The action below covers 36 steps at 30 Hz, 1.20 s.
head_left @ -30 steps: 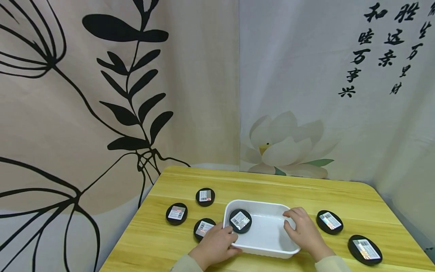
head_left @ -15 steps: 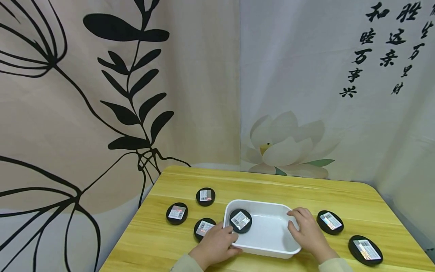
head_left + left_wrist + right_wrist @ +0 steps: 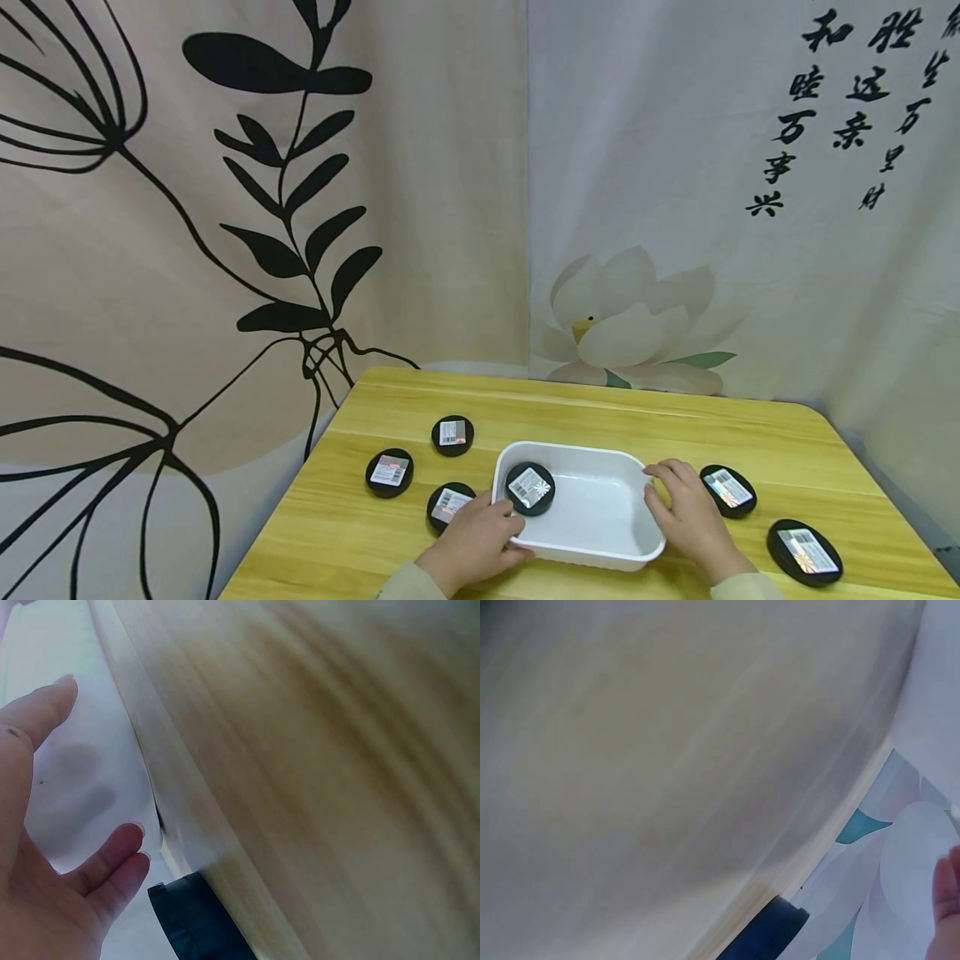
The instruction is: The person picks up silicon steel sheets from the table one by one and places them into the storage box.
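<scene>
A white plastic tray (image 3: 600, 508) stands on the table with one black round disc (image 3: 530, 488) lying in its left end, a barcode label on top. My left hand (image 3: 476, 537) holds the tray's near left corner, index finger bent over the rim; in the left wrist view its thumb and two fingers (image 3: 116, 855) lie against the white wall. At the right end, my right hand (image 3: 692, 512) has relaxed, parted fingers right at the rim, with nothing between them. Only a few of its fingertips (image 3: 945, 889) show in the right wrist view.
Left of the tray lie three similar labelled discs: a far disc (image 3: 453, 435), a left disc (image 3: 390, 472) and a near disc (image 3: 448, 504) partly behind my hand. Right of it are a disc (image 3: 728, 491) and another disc (image 3: 806, 552). A printed curtain (image 3: 450, 208) hangs behind the wooden table (image 3: 600, 408).
My right hand has drifted right, from over the tray's inside to its right rim. The left hand, the tray and the discs have stayed put.
</scene>
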{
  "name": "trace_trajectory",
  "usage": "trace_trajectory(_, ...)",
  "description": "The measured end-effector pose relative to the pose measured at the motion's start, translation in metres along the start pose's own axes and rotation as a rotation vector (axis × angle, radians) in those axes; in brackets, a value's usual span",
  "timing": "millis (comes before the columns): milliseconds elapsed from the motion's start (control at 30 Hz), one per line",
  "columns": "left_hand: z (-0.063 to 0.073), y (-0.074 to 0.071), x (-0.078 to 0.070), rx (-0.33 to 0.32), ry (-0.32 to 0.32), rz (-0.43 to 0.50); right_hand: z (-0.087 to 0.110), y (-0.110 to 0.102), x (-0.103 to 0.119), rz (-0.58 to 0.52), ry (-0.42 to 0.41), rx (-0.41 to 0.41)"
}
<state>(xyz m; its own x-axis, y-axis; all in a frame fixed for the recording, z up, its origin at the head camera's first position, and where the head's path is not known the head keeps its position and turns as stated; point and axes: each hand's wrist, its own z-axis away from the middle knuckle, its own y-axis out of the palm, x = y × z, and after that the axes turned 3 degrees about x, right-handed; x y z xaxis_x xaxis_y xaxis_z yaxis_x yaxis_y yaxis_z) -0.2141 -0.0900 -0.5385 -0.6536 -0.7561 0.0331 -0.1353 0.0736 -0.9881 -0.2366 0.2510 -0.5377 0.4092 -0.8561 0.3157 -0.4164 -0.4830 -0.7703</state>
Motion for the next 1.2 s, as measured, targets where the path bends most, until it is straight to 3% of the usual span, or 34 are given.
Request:
trace_trajectory(633,0.001,0.000,0.000,-0.012,0.008,-0.007,0.004,-0.012,-0.015,0.022,0.104,0.075)
trace_trajectory(1200,-0.001,-0.002,0.000,0.021,-0.009,0.016,0.006,-0.017,-0.027,0.058,0.079,0.025)
